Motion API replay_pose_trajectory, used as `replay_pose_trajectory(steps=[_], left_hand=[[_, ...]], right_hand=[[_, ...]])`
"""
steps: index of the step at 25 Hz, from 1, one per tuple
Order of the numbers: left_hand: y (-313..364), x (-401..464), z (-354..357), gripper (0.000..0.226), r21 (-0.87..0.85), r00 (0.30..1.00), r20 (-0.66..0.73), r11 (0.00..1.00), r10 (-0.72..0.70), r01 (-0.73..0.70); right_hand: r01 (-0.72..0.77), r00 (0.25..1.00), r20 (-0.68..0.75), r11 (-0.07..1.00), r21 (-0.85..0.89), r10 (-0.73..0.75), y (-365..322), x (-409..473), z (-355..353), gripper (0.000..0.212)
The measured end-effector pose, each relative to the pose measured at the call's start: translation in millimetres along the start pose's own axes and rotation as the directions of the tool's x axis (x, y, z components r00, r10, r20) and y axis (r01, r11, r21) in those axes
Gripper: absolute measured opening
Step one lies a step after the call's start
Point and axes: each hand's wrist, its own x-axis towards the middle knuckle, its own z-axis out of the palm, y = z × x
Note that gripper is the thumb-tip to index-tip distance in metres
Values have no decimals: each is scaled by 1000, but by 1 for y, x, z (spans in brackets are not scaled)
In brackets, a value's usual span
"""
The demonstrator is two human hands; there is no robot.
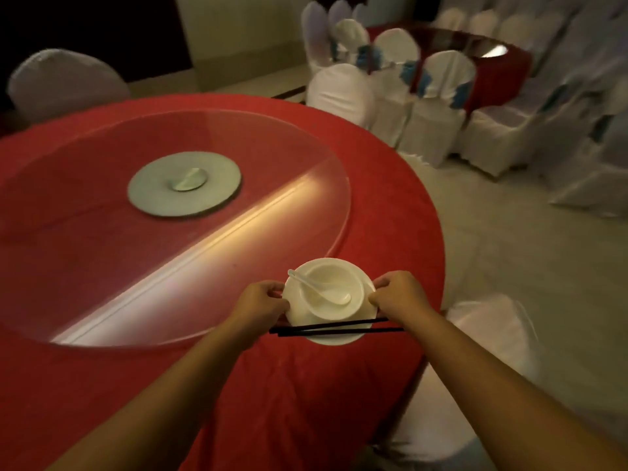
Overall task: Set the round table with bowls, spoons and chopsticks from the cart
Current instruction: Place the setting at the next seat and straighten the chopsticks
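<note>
A white plate (365, 290) carries a white bowl (331, 287), and a white spoon (319, 290) lies inside the bowl. Two black chopsticks (336, 327) lie crosswise over the plate's near edge. My left hand (261, 300) grips the plate's left rim and my right hand (399, 294) grips its right rim. The set is over the near right part of the round table with the red cloth (390, 205); I cannot tell whether it rests on the cloth. The cart is out of view.
A glass turntable (238, 144) with a grey hub (185, 183) fills the table's middle. White-covered chairs stand at the near right (489, 321), far left (64, 83) and far right (343, 90). Another red table (496, 52) stands behind them.
</note>
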Motion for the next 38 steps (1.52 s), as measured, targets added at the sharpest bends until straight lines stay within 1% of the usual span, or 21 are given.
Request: replay_pose_trajectory(steps=[3,5,10,13,15,23,25,27,31,35,38], left_hand=[[-18,-1,29,42,-67,985,-134,993,-107,99],[-29,0,54,43,-114,963,-207,982,-175,153],[-57,10,99,39,-211,902,-294,942,-317,262],[-73,22,116,33,-265,882,-296,918,-368,294],[-79,30,124,29,-264,873,-294,911,-390,318],[-100,49,144,16,-187,882,-291,926,-371,328],[-100,49,149,17,-188,883,-300,930,-361,317],[-99,50,154,17,-205,870,-326,926,-370,318],[-92,42,174,19,-249,826,-405,917,-391,312],[-83,29,197,28,-350,729,-514,886,-452,303],[-79,21,212,35,-417,673,-550,861,-494,291]], right_hand=[[75,990,125,995,-70,-66,15,40,6,26],[124,973,211,986,-112,-99,28,64,10,29],[163,943,319,969,-188,-97,53,100,29,31],[173,940,330,955,-241,-87,63,114,36,31],[175,943,324,944,-281,-79,67,122,39,31],[179,952,296,922,-343,-75,80,136,43,35],[199,951,292,923,-330,-101,82,140,41,36],[241,940,311,916,-322,-138,82,146,38,36],[353,889,399,890,-287,-224,91,162,30,34],[484,798,510,846,-224,-321,100,177,27,30],[532,739,569,831,-165,-360,103,184,26,29]])
